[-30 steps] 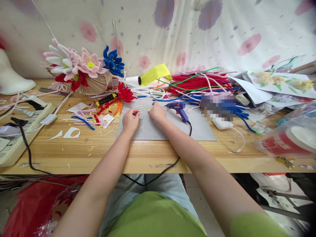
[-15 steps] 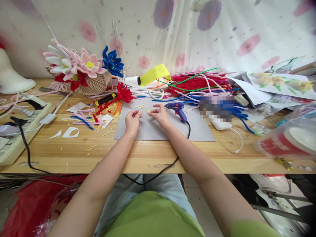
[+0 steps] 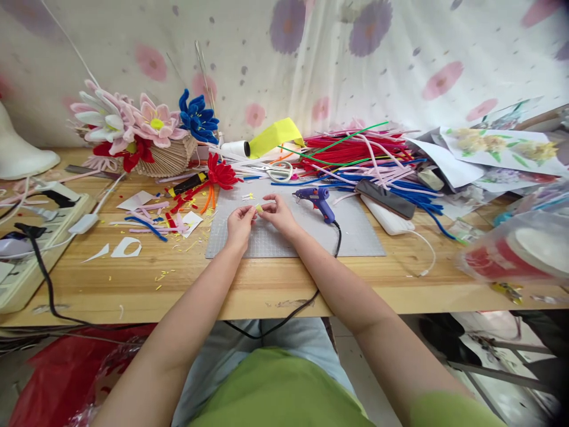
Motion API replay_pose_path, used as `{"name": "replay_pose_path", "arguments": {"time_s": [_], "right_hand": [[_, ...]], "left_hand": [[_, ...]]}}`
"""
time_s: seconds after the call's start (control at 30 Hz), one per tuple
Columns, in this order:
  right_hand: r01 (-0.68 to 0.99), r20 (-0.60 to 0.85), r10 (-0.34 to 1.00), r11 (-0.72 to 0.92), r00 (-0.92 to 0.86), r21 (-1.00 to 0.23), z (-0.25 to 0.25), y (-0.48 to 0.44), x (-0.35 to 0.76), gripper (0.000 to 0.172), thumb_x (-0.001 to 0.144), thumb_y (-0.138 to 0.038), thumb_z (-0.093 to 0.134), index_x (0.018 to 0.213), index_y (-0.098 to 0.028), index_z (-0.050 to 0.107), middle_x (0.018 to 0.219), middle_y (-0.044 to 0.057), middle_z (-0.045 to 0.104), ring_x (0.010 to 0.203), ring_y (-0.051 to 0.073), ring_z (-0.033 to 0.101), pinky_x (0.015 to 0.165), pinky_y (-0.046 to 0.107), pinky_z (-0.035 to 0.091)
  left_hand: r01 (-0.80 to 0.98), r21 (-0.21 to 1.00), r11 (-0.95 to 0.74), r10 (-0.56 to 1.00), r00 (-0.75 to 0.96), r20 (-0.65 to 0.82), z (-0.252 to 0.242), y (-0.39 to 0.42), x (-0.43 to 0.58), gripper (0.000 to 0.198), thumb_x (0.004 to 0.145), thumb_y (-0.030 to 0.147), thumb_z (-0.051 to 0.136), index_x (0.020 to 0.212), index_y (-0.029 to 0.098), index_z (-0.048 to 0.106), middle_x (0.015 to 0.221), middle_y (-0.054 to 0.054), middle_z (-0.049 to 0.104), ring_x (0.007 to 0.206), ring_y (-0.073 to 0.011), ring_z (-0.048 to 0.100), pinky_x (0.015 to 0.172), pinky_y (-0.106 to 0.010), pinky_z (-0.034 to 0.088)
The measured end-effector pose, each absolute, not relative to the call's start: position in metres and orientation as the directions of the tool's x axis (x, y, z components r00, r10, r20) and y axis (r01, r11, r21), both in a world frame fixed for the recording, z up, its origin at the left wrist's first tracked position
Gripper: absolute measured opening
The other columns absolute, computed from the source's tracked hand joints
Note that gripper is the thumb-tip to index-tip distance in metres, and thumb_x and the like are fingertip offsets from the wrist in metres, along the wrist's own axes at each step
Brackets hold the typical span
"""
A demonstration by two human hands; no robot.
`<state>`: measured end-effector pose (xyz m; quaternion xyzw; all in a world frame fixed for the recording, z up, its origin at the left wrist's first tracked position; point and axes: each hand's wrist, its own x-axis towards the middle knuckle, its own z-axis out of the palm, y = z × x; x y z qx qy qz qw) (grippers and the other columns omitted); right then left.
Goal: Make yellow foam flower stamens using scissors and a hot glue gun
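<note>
My left hand (image 3: 240, 226) is closed in a pinch over the grey cutting mat (image 3: 355, 240). What lies inside that pinch is too small to make out. My right hand (image 3: 280, 216) has its thumb and fingers closed on a small yellow piece (image 3: 259, 209), which sits right where the fingertips of both hands meet. Just beyond the fingers, a few tiny white and yellow scraps (image 3: 248, 196) lie on the mat. To the right of my right hand rests a purple glue gun (image 3: 320, 201), its nozzle pointing left.
Behind the mat are scissors (image 3: 279, 172), a yellow sheet (image 3: 276, 137) and piled red pipe cleaners (image 3: 351, 148). A red fuzzy flower (image 3: 222, 172) and a utility knife (image 3: 189, 184) lie left. A phone (image 3: 386, 199) lies right. The glue gun's black cord (image 3: 293, 314) crosses the table's front edge.
My two hands have come together, and the yellow piece in my right hand has moved left and down to my left fingertips. The view has shifted slightly.
</note>
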<state>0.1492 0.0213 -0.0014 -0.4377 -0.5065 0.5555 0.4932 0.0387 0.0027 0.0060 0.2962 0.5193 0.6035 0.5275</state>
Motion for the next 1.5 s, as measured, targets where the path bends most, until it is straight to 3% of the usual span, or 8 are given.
{"name": "replay_pose_path", "arguments": {"time_s": [0.43,0.77,1.27,1.5], "right_hand": [[-0.231,-0.122,0.983,-0.152,-0.137,-0.961,0.0024,0.0204,0.1463,0.040,0.054,-0.020,0.071,0.088,-0.020,0.049,0.064,-0.008,0.059,0.057,0.008,0.055,0.057,0.022,0.041],[-0.289,-0.079,0.988,-0.115,-0.134,-0.950,0.0025,0.0196,0.1440,0.046,0.051,-0.024,0.073,0.088,-0.021,0.047,0.075,-0.006,0.060,0.057,0.006,0.053,0.056,0.021,0.042],[-0.341,-0.061,0.987,-0.110,-0.150,-0.934,0.0024,0.0172,0.1452,0.044,0.053,-0.027,0.073,0.088,-0.020,0.047,0.072,-0.006,0.061,0.057,0.006,0.053,0.057,0.022,0.044],[-0.292,-0.062,0.995,-0.083,-0.081,-0.953,-0.0019,0.0212,0.1461,0.041,0.054,-0.030,0.073,0.085,-0.019,0.048,0.065,-0.007,0.058,0.056,0.006,0.051,0.058,0.022,0.042]], "left_hand": [[-0.273,0.960,0.062,0.945,-0.294,-0.145,0.0051,0.0031,0.0392,0.022,0.062,0.027,0.072,0.072,0.015,0.057,0.069,0.000,0.060,0.058,-0.0072,0.053,0.057,-0.022,0.042],[-0.269,0.962,0.042,0.944,-0.305,-0.127,0.0001,0.0049,0.0389,0.021,0.063,0.026,0.071,0.073,0.015,0.056,0.069,0.001,0.059,0.060,-0.0078,0.053,0.055,-0.022,0.043],[-0.254,0.963,0.087,0.945,-0.286,-0.161,0.0039,0.0055,0.0410,0.016,0.067,0.021,0.068,0.073,0.015,0.054,0.067,0.001,0.057,0.059,-0.0081,0.053,0.053,-0.022,0.047],[-0.226,0.971,0.075,0.961,-0.243,-0.131,0.0030,0.0034,0.0395,0.029,0.060,0.029,0.073,0.077,0.015,0.054,0.072,0.000,0.059,0.065,-0.0107,0.057,0.053,-0.023,0.049]]}}
